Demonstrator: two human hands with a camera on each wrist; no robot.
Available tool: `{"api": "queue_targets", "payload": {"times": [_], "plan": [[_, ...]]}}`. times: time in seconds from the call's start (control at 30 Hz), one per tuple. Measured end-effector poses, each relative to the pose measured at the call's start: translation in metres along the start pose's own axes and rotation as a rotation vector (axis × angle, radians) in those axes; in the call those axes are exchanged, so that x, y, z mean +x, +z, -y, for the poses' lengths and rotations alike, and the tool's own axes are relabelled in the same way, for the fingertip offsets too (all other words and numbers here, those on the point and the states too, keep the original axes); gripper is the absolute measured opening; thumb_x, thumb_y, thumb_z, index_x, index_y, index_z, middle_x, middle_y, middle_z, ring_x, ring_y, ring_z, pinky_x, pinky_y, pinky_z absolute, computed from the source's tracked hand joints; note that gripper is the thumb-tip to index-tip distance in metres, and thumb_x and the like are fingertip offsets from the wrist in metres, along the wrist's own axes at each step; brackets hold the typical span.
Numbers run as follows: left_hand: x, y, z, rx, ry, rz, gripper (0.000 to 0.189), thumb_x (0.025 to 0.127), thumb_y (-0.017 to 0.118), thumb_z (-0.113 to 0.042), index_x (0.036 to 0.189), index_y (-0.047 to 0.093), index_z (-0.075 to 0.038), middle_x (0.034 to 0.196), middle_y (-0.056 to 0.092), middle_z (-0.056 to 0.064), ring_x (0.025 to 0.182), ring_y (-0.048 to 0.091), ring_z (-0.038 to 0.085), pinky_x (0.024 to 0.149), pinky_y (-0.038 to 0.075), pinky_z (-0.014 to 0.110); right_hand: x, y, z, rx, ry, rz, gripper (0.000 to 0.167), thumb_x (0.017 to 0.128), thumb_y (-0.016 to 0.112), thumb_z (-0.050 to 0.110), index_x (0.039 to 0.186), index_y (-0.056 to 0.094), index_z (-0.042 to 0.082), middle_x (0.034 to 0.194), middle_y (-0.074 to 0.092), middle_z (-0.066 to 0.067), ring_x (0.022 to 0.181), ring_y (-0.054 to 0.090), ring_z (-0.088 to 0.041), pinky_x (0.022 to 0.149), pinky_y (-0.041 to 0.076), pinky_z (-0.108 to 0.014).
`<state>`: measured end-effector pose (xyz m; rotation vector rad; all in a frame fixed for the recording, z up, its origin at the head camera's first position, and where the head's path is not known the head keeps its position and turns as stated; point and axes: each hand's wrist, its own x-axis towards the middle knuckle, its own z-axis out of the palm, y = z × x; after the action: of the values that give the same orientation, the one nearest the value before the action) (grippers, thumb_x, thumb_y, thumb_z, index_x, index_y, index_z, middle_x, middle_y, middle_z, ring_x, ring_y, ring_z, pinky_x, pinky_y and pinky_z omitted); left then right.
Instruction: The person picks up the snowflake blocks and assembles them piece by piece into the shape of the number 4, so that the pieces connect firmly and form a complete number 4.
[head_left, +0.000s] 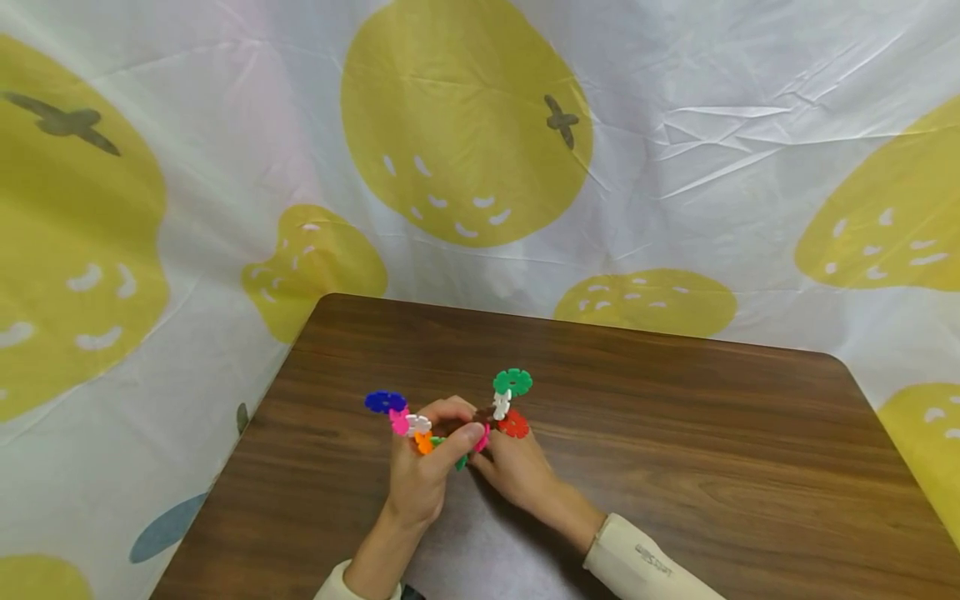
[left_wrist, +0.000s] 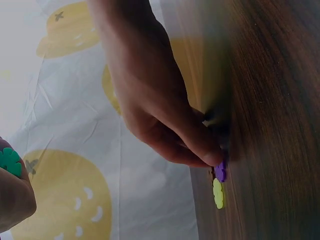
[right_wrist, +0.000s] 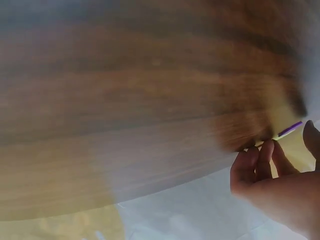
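Note:
In the head view both hands hold one chain of interlocking flower-shaped plastic discs above the table. My left hand pinches its middle between thumb and fingers. My right hand grips the chain close by, most of its fingertips hidden. From the left hand's side stick out a blue disc, a pink disc, a white disc and an orange disc. On the right side are a green disc, a white disc and a red disc. The left wrist view shows fingers at a purple disc, with a yellow disc below it.
A brown wood-grain table with rounded corners lies under the hands. White cloth printed with yellow fruit hangs behind it and along its left side. The right wrist view is blurred over the table.

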<state>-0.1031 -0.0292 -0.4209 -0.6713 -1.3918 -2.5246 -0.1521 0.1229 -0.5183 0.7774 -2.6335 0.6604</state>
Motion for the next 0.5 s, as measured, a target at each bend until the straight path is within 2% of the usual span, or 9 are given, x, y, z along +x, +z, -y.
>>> {"api": "queue_targets", "payload": {"times": [0.13,0.23,0.37,0.5], "plan": [[0.0000,-0.0002,-0.0002,0.007,-0.003,-0.011,0.024,0.088,0.064,0.013,0.093,0.072,-0.009,0.093,0.072,-0.004,0.076,0.072,0.008,0.064,0.055,0.016,0.0012,0.0020,0.0029,-0.028,0.028,-0.012,0.011,0.083,0.079,0.016,0.091,0.072,0.013,0.087,0.072,0.000,0.086,0.070,-0.022,0.077,0.056,-0.041],[0.0003,-0.0001,-0.0005,0.013,-0.007,-0.015,0.023,0.088,0.065,0.012,0.093,0.072,-0.010,0.093,0.073,-0.004,0.077,0.071,0.008,0.064,0.054,0.016,0.0013,0.0012,0.0047,-0.037,0.037,-0.005,0.014,0.079,0.080,0.013,0.090,0.073,0.011,0.088,0.073,-0.002,0.086,0.070,-0.024,0.077,0.056,-0.042],[0.0005,-0.0002,-0.0008,0.012,-0.012,-0.016,0.027,0.088,0.064,0.012,0.094,0.073,-0.013,0.093,0.072,-0.004,0.075,0.071,0.007,0.062,0.054,0.016,0.0029,-0.0017,0.0065,0.002,0.024,-0.015,0.016,0.076,0.082,0.009,0.089,0.071,0.010,0.089,0.072,-0.004,0.088,0.070,-0.024,0.080,0.057,-0.041],[0.0004,-0.0008,-0.0005,-0.006,0.008,0.007,0.016,0.089,0.062,0.013,0.093,0.068,-0.002,0.092,0.072,-0.003,0.071,0.068,0.007,0.058,0.054,0.016,0.0034,-0.0073,0.0073,0.079,0.046,-0.012,0.015,0.081,0.081,0.008,0.087,0.069,0.013,0.091,0.071,-0.002,0.090,0.070,-0.021,0.082,0.057,-0.039]]}}
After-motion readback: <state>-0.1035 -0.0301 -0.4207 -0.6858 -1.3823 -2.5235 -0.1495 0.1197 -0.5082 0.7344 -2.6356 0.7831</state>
